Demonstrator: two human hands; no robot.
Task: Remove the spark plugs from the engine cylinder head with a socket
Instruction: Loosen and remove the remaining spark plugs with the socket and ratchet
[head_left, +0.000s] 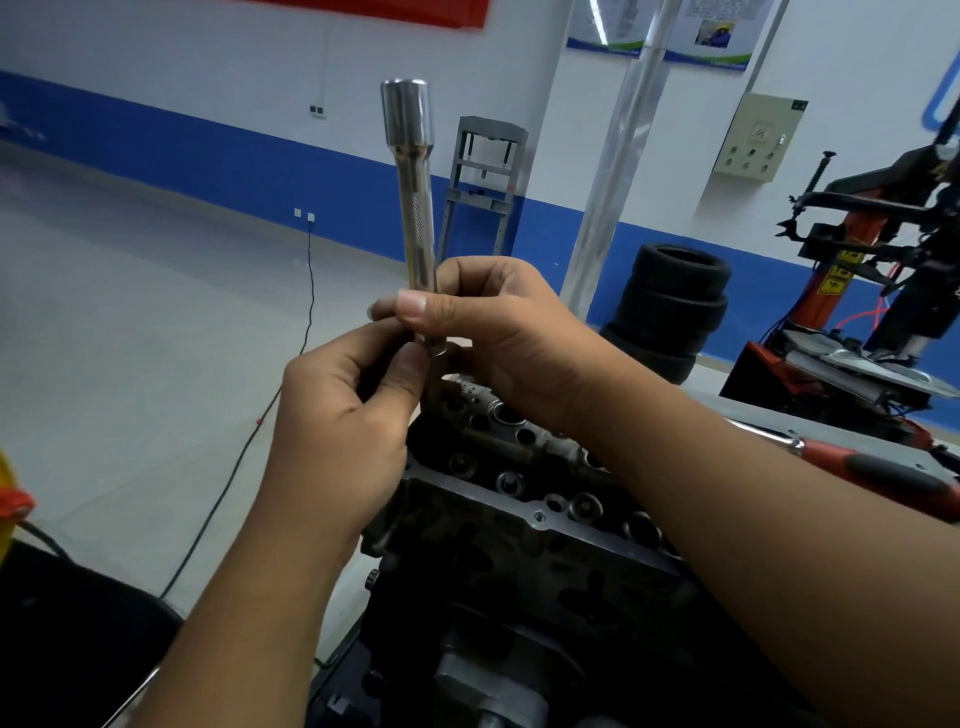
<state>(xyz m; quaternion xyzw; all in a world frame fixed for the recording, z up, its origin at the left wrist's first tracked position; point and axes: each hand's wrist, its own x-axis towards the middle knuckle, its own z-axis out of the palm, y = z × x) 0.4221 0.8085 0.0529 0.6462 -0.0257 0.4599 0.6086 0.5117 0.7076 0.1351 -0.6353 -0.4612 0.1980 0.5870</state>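
Workshop floor behind; both hands, left (343, 415) and right (498, 332), pinch upright socket (413, 182) at lower end, above cylinder head (519, 483).

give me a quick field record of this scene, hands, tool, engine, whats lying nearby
tool: long chrome socket, upright, wide end up
right hand: pinches the socket's lower shaft
left hand: grips its bottom end
cylinder head: below the hands, socket held above it
nearby: red-handled ratchet on the bench at right
background: stacked tyres
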